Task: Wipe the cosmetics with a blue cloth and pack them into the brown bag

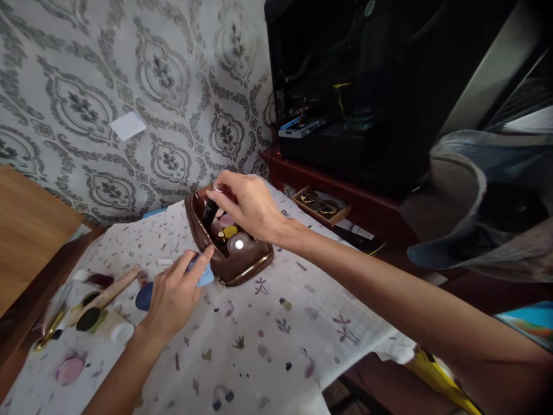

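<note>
A brown zippered cosmetic bag (244, 268) lies unzipped on the patterned cloth. My right hand (248, 202) is over its far side, fingers pinched around a black tube (210, 213) that stands tilted inside the opening. Within the bag are a yellow round item (230, 231), a gold-coloured ring-like piece (222, 235) and a round item with a bright reflection (239, 245). My left hand (179, 294) is at the bag's near left side, its index fingertip at the zippered edge. Beneath its fingers are a light blue item (206, 276) and a dark blue rounded item (144, 296), partly hidden.
Several tubes and bottles, among them a long beige tube (114, 288), lie at the left. A pink round item (69, 369) is nearer me. A small drawer (322, 207) holding glasses juts out beneath the black television (345, 104). A denim item (462, 167) hangs at the right.
</note>
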The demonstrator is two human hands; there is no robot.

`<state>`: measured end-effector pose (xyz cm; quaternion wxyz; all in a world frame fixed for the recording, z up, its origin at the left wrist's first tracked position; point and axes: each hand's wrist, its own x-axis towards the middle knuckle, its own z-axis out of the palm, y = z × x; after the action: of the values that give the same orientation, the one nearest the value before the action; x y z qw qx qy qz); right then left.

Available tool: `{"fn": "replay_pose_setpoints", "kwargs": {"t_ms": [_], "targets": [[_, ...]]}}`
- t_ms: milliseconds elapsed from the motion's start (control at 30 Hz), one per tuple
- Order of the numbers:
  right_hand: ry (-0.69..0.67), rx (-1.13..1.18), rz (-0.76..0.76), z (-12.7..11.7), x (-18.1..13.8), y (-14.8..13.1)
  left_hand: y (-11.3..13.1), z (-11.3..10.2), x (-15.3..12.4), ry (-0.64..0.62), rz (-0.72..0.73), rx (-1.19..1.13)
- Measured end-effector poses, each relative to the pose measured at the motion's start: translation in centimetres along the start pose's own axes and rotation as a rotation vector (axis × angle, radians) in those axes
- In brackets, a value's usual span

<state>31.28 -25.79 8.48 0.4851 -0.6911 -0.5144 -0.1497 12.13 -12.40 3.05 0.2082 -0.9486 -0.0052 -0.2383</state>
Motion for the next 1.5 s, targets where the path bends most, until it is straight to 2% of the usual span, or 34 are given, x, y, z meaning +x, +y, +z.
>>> {"fn": "replay_pose_setpoints", "kwargs": {"t_ms": [133,300,433,733,967,1167,1333,1500], "targets": [[-0.204,-0.154,0.029,1.9,1.5,0.0,0.1,0.2,-0.1,0.015,-0.011,-0.038],[-0.369,-0.280,0.016,4.4,2.4,0.7,0.2,0.3,-0.2,0.014,-0.025,-0.066],[-0.470,-0.344,0.036,5.4,2.4,1.1,0.2,0.5,-0.3,0.011,-0.007,-0.071],[-0.513,-0.322,0.107,5.6,2.8,1.7,0.2,0.6,-0.5,-0.006,-0.005,-0.042],[-0.434,-0.168,0.076,5.4,2.3,3.4,0.2,0.1,-0.6,-0.056,-0.009,-0.010],[-0.396,-0.098,0.068,5.6,2.3,3.7,0.5,0.1,-0.4,-0.026,0.004,-0.001],[-0.397,-0.244,0.011,6.3,3.3,2.3,0.6,0.2,-0.3,-0.020,0.008,-0.024],[-0.448,-0.434,0.009,6.5,4.5,1.1,0.3,0.6,-0.6,-0.071,-0.013,-0.034]]}}
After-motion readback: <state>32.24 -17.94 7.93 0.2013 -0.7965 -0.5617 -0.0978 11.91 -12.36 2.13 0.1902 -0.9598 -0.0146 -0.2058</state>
